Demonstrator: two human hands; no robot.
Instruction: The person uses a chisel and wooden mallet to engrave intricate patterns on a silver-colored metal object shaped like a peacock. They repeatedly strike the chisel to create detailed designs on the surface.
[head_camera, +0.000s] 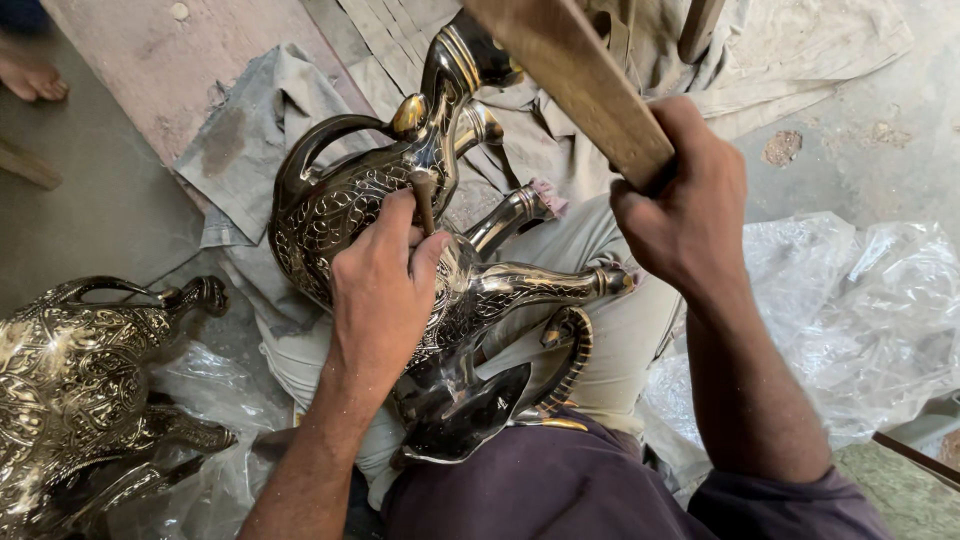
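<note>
— Metalwork first, biggest piece: what lies across the lap?

— An engraved metal animal figure (400, 230), dark and shiny with gold trim, on its side over the pale trousers (610, 330), legs pointing right (its flat ear hangs down toward the purple shirt).

— And beside it?

— A second brass figure (80, 370) on the floor at far left, well apart, resting on clear plastic sheet (870, 320) that also spreads at right. A grey cloth (250, 130) lies under the first figure.

— The hands?

— The right hand (690, 210) is closed tight around a wooden mallet handle (580, 80), raised above the figure. The left hand (385, 290) rests on the figure's body, fingers pinched around a small punch (424, 195) standing upright, tip against the engraved metal.

— Anything smaller?

— A bare foot (30, 75) at top left.
</note>
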